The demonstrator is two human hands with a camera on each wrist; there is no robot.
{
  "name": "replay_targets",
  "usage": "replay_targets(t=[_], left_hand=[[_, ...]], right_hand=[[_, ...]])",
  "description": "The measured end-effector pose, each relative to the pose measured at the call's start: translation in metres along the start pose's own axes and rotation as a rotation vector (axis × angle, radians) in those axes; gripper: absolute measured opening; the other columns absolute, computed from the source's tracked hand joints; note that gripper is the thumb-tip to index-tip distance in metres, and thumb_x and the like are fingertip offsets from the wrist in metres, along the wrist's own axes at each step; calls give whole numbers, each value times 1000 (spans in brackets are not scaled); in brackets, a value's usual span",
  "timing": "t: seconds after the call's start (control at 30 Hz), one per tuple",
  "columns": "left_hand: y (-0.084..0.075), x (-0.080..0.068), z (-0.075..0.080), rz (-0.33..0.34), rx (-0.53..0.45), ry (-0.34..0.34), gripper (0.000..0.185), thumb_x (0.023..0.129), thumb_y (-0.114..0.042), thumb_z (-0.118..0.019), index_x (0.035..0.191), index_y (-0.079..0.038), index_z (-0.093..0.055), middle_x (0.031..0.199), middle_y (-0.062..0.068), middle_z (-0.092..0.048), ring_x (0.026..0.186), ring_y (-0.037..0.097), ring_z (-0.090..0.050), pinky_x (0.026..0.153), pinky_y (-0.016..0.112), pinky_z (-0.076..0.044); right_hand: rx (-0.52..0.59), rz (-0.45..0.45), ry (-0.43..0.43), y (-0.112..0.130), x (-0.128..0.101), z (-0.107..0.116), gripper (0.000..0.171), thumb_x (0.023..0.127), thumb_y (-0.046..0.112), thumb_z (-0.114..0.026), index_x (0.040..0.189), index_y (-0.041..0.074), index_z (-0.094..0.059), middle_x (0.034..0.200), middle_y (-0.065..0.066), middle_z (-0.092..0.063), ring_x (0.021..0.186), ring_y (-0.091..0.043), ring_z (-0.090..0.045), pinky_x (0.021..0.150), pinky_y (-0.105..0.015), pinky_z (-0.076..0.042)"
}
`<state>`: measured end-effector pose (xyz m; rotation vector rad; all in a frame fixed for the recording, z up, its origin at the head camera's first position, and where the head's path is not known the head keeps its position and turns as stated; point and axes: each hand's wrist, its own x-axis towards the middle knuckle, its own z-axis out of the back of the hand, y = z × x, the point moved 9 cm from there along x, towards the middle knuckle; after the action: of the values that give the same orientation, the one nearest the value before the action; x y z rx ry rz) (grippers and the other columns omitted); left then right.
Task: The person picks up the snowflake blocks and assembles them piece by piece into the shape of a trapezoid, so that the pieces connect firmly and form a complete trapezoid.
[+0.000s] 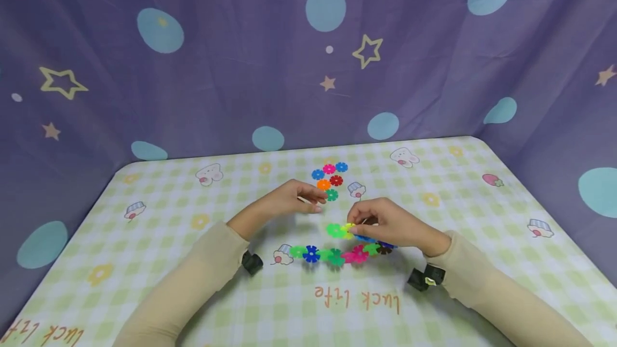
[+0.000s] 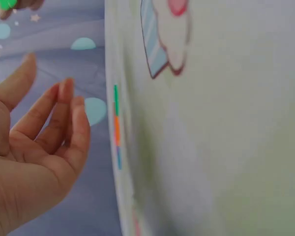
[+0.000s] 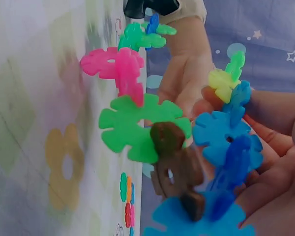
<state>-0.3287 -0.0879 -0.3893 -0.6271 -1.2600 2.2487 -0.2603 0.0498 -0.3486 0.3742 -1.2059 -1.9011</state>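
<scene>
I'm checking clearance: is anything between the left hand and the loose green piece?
Nothing visible is: the left wrist view shows only a gap between the left hand and the loose green piece. The linked chain in the right hand is off that path.

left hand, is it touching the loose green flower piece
Apart: the left wrist view shows purple curtain in the gap between the left hand and the loose green flower piece lying on the tablecloth.

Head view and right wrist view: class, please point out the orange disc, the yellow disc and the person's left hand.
Orange disc (image 1: 323, 185): head view, middle of its face.
Yellow disc (image 3: 221, 85): right wrist view, its flat face.
Left hand (image 1: 293, 198): head view, back of the hand.
</scene>
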Motion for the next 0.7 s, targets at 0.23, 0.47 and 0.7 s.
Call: replay_targets(t=[0.23, 0.47, 0.7], left_hand=[[21, 29, 8, 84, -52, -18, 38, 83, -5, -71, 120, -3, -64, 121, 8, -64, 113, 23, -56, 97, 32, -46], [29, 48, 11, 70, -43, -35, 41, 80, 0, -72, 120, -5, -64, 120, 7, -64, 114, 20, -57, 97, 31, -45], [31, 57, 10, 44, 108, -40, 38, 78, -3, -75, 115, -9, -69, 114, 2, -68, 107, 15, -61, 94, 28, -47]], right_hand=[[8, 42, 25, 3, 2, -6, 6, 90, 2, -57, 95, 7, -57, 88, -3, -65, 82, -16, -62, 79, -28, -50], [-52, 69, 12, 6, 5, -11, 24, 86, -1, -56, 108, 6, -55, 99, -1, -68, 94, -12, -64, 82, -29, -52], [-155, 92, 6, 10, 8, -17, 27, 88, 19, -66, 113, 8, -61, 102, 2, -69, 95, -8, -63, 86, -30, -51]])
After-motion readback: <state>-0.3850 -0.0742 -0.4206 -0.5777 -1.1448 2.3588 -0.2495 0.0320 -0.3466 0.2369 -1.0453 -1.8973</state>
